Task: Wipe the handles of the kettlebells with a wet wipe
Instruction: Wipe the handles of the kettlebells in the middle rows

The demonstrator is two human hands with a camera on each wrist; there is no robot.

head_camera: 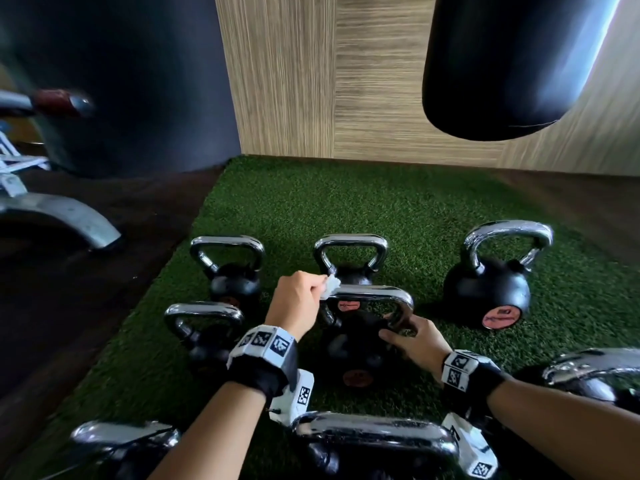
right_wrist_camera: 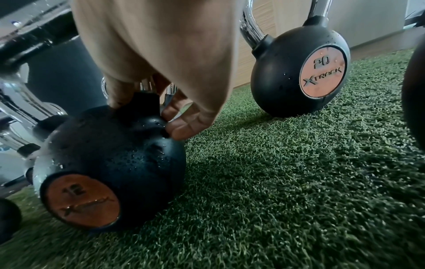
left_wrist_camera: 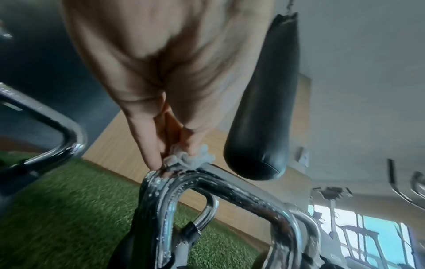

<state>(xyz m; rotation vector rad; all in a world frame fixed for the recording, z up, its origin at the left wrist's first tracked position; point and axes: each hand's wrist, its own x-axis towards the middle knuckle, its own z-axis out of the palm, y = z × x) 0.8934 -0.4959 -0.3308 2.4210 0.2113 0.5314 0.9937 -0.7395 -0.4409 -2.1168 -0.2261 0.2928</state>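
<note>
Several black kettlebells with chrome handles stand on green turf (head_camera: 311, 209). The middle one, marked 12 (right_wrist_camera: 110, 163), has its handle (head_camera: 374, 296) between my hands. My left hand (head_camera: 304, 299) pinches a crumpled white wet wipe (head_camera: 330, 285) (left_wrist_camera: 188, 160) against the handle's left top corner (left_wrist_camera: 161, 180). My right hand (head_camera: 412, 337) grips the base of the handle's right leg, where it joins the ball; its fingers (right_wrist_camera: 181, 125) curl round that black neck. Water drops cover the ball and chrome.
A 20 kettlebell (head_camera: 488, 285) (right_wrist_camera: 299, 69) stands to the right, others to the left (head_camera: 204, 327), behind (head_camera: 349, 258) and close in front (head_camera: 377, 438). A black punching bag (head_camera: 512, 64) hangs at upper right. A grey machine foot (head_camera: 69, 216) lies on the dark floor at left.
</note>
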